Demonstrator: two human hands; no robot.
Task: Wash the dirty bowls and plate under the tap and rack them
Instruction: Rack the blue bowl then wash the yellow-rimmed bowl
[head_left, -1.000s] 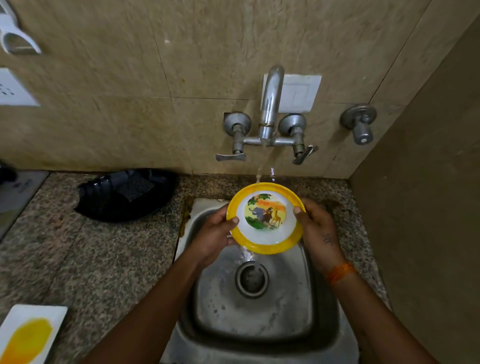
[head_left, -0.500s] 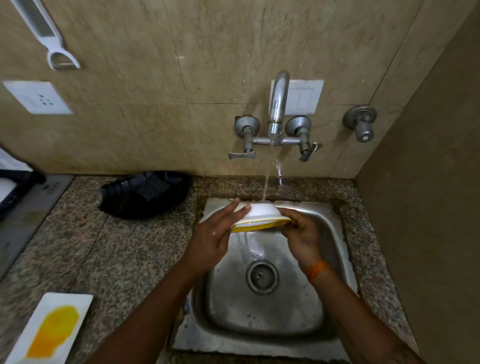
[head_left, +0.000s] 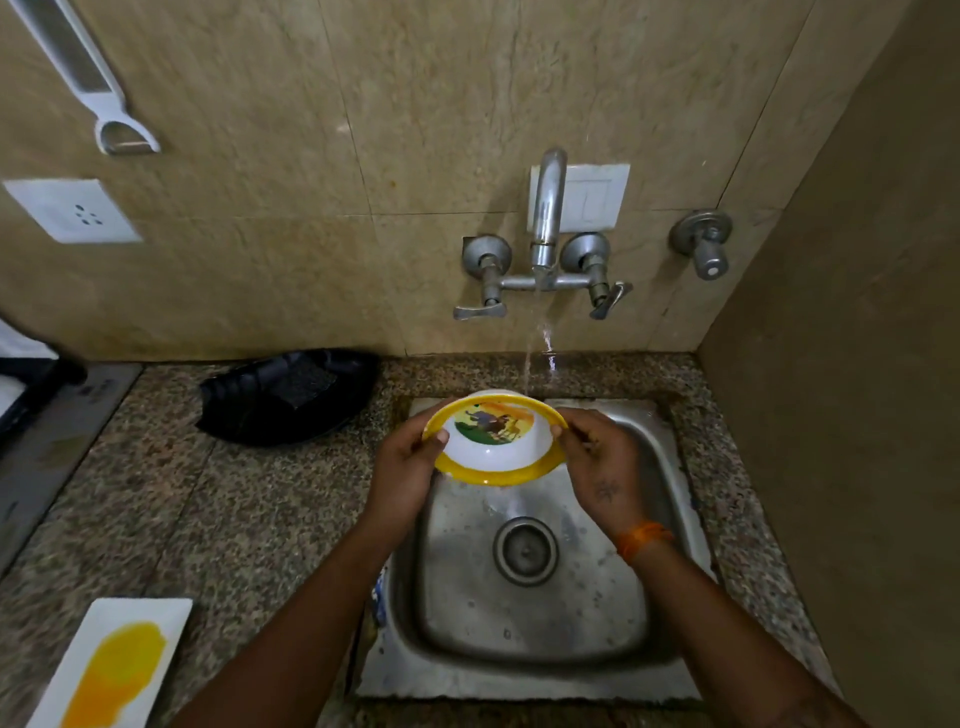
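A small white bowl (head_left: 493, 447) with a yellow rim and an animal picture inside is held over the steel sink (head_left: 665, 519), tilted with its inside facing me. My left hand (head_left: 402, 467) grips its left rim, thumb on the inside. My right hand (head_left: 597, 465) pinches the right rim. Water runs from the tap (head_left: 545, 218) and falls onto the bowl's far edge. A white rectangular plate (head_left: 111, 670) with a yellow stain lies on the counter at the bottom left.
A black ribbed tray (head_left: 288, 395) sits on the granite counter left of the sink, against the wall. A wall stands close on the right. A separate valve (head_left: 704, 244) is on the wall right of the tap. A dark appliance edge shows at far left.
The bowl was upside down under the stream half a second ago; it is now turned with its inside facing me again. Both hands stay on its rim.
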